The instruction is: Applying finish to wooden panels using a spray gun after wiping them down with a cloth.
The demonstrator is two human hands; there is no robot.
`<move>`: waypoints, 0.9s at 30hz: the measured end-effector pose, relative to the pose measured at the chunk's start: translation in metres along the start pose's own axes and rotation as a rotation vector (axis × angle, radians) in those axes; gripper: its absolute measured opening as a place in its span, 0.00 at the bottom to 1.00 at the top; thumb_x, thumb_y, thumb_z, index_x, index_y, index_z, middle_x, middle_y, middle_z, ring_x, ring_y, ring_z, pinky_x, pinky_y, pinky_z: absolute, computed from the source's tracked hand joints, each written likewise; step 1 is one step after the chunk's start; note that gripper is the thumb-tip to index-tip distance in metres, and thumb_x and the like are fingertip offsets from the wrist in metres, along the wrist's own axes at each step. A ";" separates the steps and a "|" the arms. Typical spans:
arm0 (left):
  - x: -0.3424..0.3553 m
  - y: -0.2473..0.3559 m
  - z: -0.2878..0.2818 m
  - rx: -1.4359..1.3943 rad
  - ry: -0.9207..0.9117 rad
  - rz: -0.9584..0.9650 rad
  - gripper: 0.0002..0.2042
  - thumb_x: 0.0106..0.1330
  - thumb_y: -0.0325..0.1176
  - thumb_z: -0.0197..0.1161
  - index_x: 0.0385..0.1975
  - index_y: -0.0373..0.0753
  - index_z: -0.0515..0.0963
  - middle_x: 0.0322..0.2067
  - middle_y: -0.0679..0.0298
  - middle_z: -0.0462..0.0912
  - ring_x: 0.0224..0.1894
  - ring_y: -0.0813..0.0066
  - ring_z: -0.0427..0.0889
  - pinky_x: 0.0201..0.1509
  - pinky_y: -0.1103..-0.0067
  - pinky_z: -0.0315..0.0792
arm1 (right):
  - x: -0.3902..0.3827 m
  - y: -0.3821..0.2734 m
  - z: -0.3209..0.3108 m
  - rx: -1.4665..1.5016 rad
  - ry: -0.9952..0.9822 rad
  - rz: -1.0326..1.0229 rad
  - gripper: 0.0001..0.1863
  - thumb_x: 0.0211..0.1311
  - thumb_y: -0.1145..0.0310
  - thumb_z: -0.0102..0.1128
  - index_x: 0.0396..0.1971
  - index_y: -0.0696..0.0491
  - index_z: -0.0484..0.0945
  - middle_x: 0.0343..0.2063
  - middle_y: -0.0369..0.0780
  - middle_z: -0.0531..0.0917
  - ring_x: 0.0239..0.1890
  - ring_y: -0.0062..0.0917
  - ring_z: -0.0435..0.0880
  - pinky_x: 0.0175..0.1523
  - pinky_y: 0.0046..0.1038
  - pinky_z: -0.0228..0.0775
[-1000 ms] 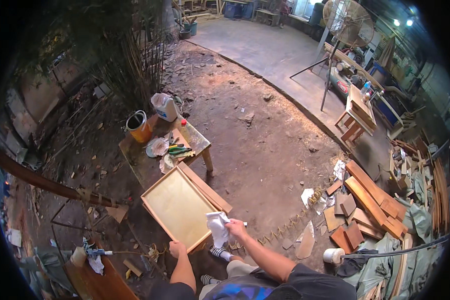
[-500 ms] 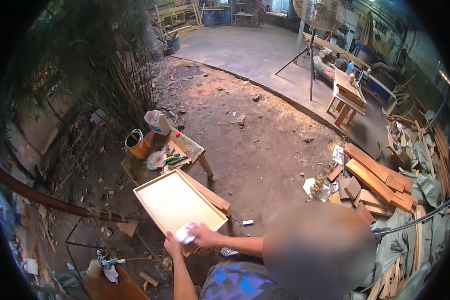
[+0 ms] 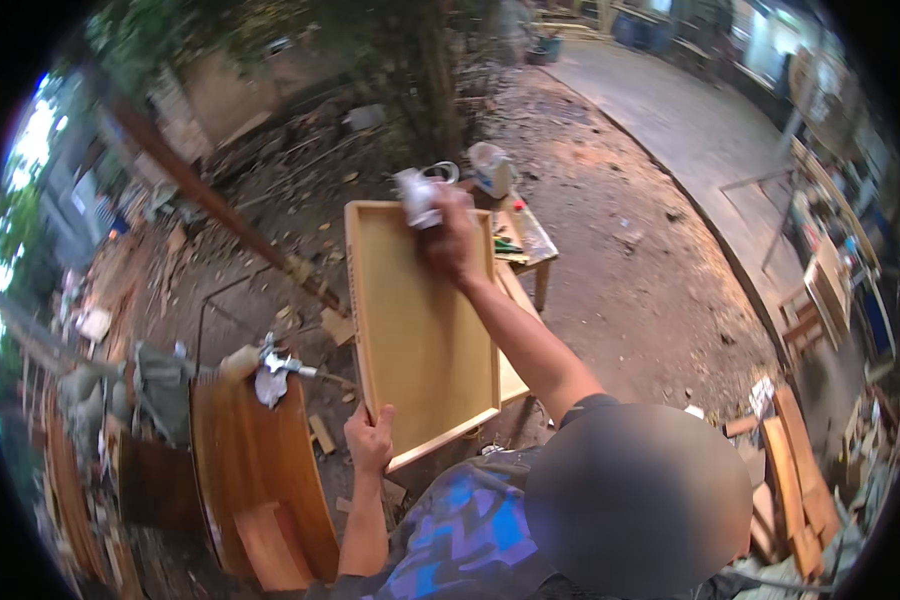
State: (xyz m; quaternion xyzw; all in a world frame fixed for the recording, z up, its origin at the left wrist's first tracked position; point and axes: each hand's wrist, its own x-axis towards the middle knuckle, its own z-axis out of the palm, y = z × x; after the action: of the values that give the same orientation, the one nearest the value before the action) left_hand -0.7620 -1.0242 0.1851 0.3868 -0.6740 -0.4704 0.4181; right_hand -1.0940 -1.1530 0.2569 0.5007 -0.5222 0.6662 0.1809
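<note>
Centrally in the frame lies a pale wooden framed panel (image 3: 420,330), resting on a small wooden table (image 3: 535,250). Left hand (image 3: 370,438) grips the panel's lower-left corner, fingers curled over the rim. Right hand (image 3: 453,240), arm extended, clutches a crumpled white cloth (image 3: 417,195) pressed at the panel's top edge. A white jug (image 3: 492,168) stands just beyond, upper centre.

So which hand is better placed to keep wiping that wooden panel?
Probably the right hand: it holds the white cloth at the far end of the wooden panel. The left hand grips the panel's near edge, steadying it.
</note>
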 end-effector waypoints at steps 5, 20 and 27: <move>-0.010 0.013 -0.028 0.191 0.076 0.023 0.15 0.68 0.41 0.65 0.38 0.31 0.80 0.21 0.61 0.81 0.24 0.79 0.74 0.29 0.77 0.69 | -0.076 -0.086 0.017 0.199 -0.074 0.188 0.15 0.60 0.76 0.49 0.48 0.53 0.71 0.62 0.55 0.71 0.67 0.51 0.65 0.74 0.43 0.49; -0.019 -0.007 -0.064 -0.012 0.318 -0.010 0.14 0.70 0.38 0.64 0.39 0.30 0.80 0.29 0.65 0.83 0.31 0.84 0.76 0.34 0.82 0.71 | -0.268 -0.081 -0.038 0.500 -0.567 0.599 0.40 0.50 0.81 0.57 0.68 0.58 0.62 0.69 0.53 0.65 0.71 0.48 0.62 0.74 0.39 0.56; -0.009 -0.004 -0.068 -0.109 0.314 -0.147 0.14 0.71 0.40 0.63 0.40 0.32 0.81 0.28 0.70 0.81 0.29 0.86 0.73 0.31 0.82 0.69 | -0.219 -0.129 -0.014 0.379 -0.734 0.285 0.28 0.52 0.76 0.65 0.57 0.55 0.73 0.64 0.50 0.72 0.65 0.49 0.71 0.68 0.47 0.62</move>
State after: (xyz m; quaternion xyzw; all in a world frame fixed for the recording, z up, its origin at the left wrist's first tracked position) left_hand -0.6948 -1.0380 0.1931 0.4803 -0.5439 -0.4696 0.5030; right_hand -0.9077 -1.0285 0.1366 0.6515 -0.4842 0.5466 -0.2057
